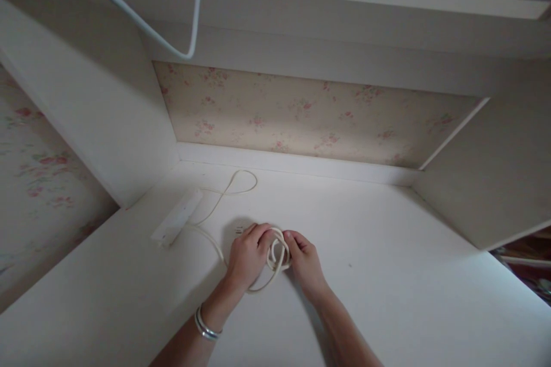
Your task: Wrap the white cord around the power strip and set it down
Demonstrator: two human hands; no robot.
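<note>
Both hands grip a small coil of cream-coloured power cord point(275, 266) above the white desk top. My left hand point(250, 251) has its fingers wrapped round the coil's left side, and a loop of cord hangs below it. On the right side of the coil, my right hand point(306, 261) pinches the cord between thumb and fingers. The cord runs left behind my left hand toward a white power strip point(178, 218) lying on the desk. Part of a plug with metal prongs point(239, 230) shows just beyond my left fingers.
The white desk top point(387, 287) stretches beneath my hands, with a thin cord loop point(241, 183) near its back edge. Side panels stand left and right. Overhead, a shelf point(387, 3) holds clear plastic items, and a bent white lamp arm point(172, 49) hangs at upper left.
</note>
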